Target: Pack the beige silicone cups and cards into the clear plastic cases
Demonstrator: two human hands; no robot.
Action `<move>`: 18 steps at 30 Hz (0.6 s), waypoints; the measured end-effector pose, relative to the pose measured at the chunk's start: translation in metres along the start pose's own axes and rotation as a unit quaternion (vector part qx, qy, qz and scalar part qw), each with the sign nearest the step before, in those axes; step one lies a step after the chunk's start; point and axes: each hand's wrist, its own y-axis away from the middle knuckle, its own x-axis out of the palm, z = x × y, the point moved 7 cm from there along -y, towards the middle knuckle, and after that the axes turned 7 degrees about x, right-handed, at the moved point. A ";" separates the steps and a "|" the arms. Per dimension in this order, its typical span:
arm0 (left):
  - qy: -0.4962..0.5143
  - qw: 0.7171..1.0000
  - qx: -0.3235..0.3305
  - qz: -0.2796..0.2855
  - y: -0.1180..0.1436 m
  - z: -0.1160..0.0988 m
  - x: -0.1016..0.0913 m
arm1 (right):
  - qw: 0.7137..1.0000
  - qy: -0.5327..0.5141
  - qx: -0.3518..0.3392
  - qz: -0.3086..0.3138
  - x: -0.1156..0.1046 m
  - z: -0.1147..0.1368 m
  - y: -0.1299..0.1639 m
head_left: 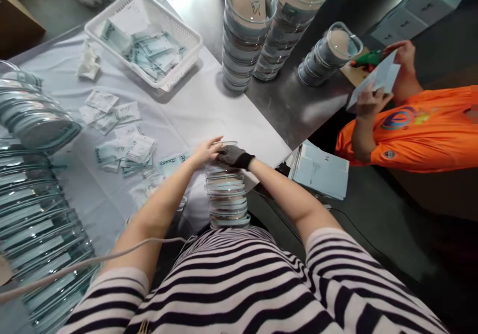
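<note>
A stack of clear glass bowls (pixel 227 199) with pale inserts between them runs from the table edge back to my striped shirt. My bare left hand (pixel 207 151) holds its far end from the left, fingers bent over the rim and slightly blurred. From the right, my right hand (pixel 234 156), in a dark striped glove, grips the same end. Its fingertips are partly hidden behind the glass. Printed paper packets (pixel 130 147) lie loosely to the left of my hands, some of them under my left forearm.
A white plastic basket (pixel 179 72) holds more packets. Tall glass stacks (pixel 235 50) stand on the metal table, and more glass stacks (pixel 37 214) line the left. On the right, a co-worker in an orange shirt (pixel 421 130) handles folded card above a cardboard pile (pixel 321 169). A cord (pixel 93 260) crosses my left arm.
</note>
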 end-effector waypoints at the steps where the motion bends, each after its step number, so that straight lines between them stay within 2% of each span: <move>1: -0.043 0.998 0.022 -0.037 0.009 -0.005 0.004 | 0.998 -0.042 0.043 0.000 -0.003 -0.027 0.006; 2: -0.090 0.993 0.031 -0.066 0.017 -0.008 0.009 | 0.993 -0.081 0.090 0.006 -0.003 -0.055 0.011; 4: -0.160 0.983 0.031 -0.086 0.028 -0.012 0.016 | 0.977 -0.134 0.157 0.049 0.010 -0.100 0.018; 6: -0.183 0.980 0.032 -0.072 0.030 -0.013 0.019 | 0.967 -0.156 0.163 0.118 0.032 -0.121 0.016; 8: -0.185 0.981 0.039 -0.050 0.028 -0.014 0.018 | 0.955 -0.188 0.155 0.171 0.050 -0.128 0.009; 10: -0.182 0.982 0.042 -0.033 0.025 -0.015 0.014 | 0.949 -0.208 0.151 0.185 0.057 -0.131 0.002; 18: -0.186 0.981 0.042 -0.021 0.024 -0.015 0.012 | 0.938 -0.248 0.133 0.204 0.053 -0.129 0.002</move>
